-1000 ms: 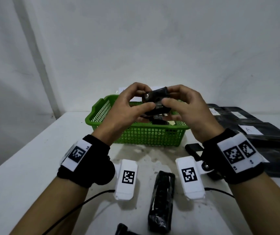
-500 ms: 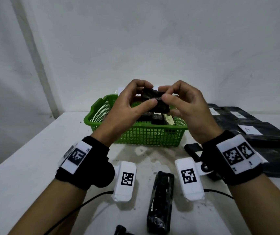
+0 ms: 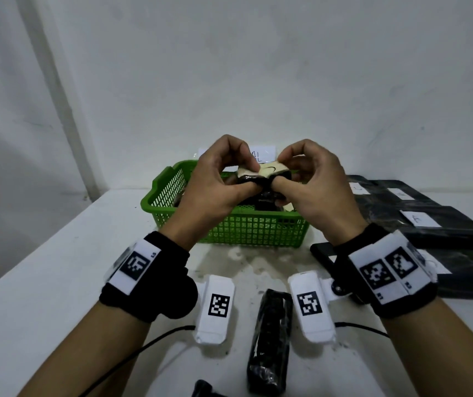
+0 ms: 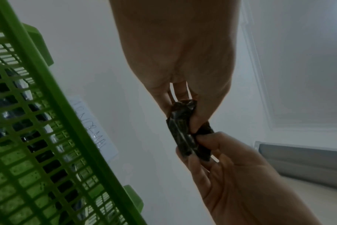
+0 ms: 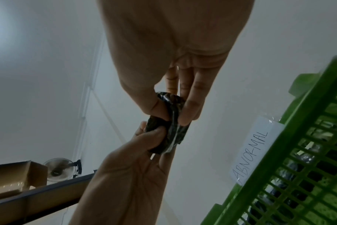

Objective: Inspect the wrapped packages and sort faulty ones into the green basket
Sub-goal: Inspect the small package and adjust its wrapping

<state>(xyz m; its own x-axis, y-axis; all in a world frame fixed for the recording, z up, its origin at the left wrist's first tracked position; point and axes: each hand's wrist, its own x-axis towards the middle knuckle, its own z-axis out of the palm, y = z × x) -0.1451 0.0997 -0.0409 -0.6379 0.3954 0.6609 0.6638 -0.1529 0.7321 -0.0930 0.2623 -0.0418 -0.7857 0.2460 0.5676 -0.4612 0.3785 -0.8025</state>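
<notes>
A: What have the fingers [image 3: 253, 167] got hold of?

B: A small package [image 3: 263, 176] in black wrap. The left hand [image 3: 215, 184] pinches one end between thumb and curled fingers, and the right hand [image 3: 315, 184] pinches the other end the same way. From the head view a pale label faces up on top of it.

A: Where is it?

B: In the air, above the near part of the green basket [image 3: 246, 230], clear of the rim.

A: Anything in the basket?

B: A few dark wrapped pieces, partly hidden by the hands. Behind the basket a white sign [image 5: 258, 150] on the wall reads "ABNORMAL".

A: And on the surface [image 3: 57, 270]?

B: A long black-wrapped package [image 3: 269, 342] lies near the wrists, between two white marker blocks [image 3: 215, 309]. Flat black packages with white labels [image 3: 429, 219] are stacked to the right of the basket.
</notes>
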